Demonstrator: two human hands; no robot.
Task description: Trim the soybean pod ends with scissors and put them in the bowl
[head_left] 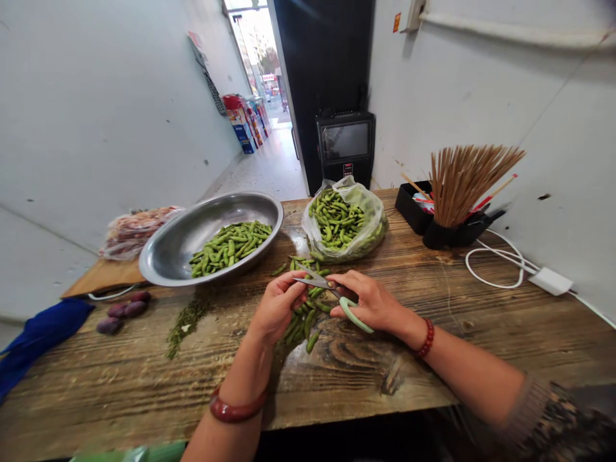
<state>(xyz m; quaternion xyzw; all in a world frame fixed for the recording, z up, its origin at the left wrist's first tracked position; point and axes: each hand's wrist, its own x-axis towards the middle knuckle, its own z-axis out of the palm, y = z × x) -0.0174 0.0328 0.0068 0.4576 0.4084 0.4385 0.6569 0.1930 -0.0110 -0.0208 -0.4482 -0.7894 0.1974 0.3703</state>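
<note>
My right hand [368, 298] is closed round the pale green handles of a pair of scissors [315, 281], whose blades are parted and point left. The fingers of my left hand [279, 305] are pinched together right at the blade tips; what they hold is hidden. Under and between both hands lies a loose pile of green edamame pods [308, 321] on the wooden table [356, 378]. Beyond them stands a clear plastic bag [373, 221] full of pods. To the left, a wide steel basin [168, 247] holds more edamame pods [233, 247], resting tilted toward me.
Small green trimmings [187, 324] lie below the basin, with several purple-red tubers [128, 308] and a blue cloth [43, 330] further left. A packed plastic bag [139, 234] sits behind. At right are wooden skewers [464, 186] in a black holder and a white cable adapter [551, 281].
</note>
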